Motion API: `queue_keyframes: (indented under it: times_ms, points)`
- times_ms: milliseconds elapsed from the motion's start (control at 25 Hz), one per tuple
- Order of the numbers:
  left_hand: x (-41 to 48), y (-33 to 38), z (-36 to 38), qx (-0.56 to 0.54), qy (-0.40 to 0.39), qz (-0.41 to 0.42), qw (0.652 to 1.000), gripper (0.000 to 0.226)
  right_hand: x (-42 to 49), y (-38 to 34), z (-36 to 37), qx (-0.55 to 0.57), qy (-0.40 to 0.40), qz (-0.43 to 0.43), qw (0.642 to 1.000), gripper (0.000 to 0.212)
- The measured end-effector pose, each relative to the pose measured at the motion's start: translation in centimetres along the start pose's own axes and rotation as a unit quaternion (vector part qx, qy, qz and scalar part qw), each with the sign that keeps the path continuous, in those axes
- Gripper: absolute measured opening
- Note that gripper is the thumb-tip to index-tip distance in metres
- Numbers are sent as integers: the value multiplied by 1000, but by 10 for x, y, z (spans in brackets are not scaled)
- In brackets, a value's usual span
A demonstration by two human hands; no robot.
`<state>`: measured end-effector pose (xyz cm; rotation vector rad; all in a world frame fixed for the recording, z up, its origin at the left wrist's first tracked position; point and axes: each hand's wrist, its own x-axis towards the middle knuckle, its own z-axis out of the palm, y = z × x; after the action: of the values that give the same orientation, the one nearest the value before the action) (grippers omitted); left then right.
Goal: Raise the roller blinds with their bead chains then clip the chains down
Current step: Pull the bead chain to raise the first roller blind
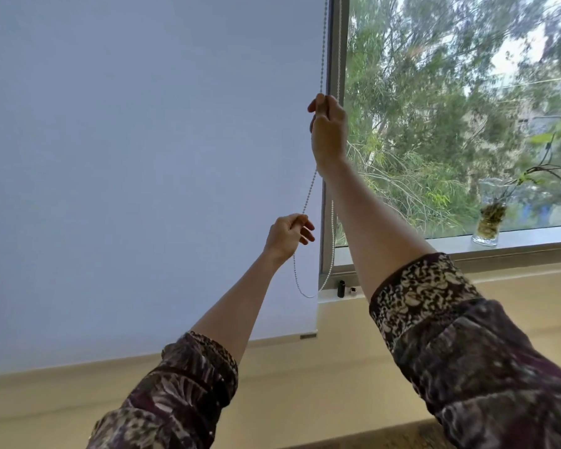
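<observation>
Head view: roller blind [143, 157] down; sill [531, 236] holds vase [488, 218].

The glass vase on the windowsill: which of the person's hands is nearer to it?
Right. The right hand grips the bead chain up and left of the glass vase; the left hand holds the chain lower, farther left.

A lived-in room, likely a home: a pale roller blind [143, 157] over a wide window [450, 124], a glass vase [488, 215] with a cutting on the sill [531, 236], trees outside
</observation>
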<state>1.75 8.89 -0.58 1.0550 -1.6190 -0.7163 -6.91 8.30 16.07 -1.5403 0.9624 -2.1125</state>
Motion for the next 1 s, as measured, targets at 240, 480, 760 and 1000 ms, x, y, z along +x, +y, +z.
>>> queue_keyframes:
  times_ms: [240,480,760,1000]
  points:
    - [15,30,-20,35,-45,-42,998,34,-15,20,-26,-55,-4,8,998,37]
    - [30,106,-32,-78,20,26,996,35,-42,38,-37,-110,-12,9,994,26]
    - [38,155,-25,-153,12,50,987,32,-94,66,-50,-123,-46,34,991,28]
    - [27,163,-10,-216,70,29,973,27,-134,67,-60,-180,-98,41,978,26]
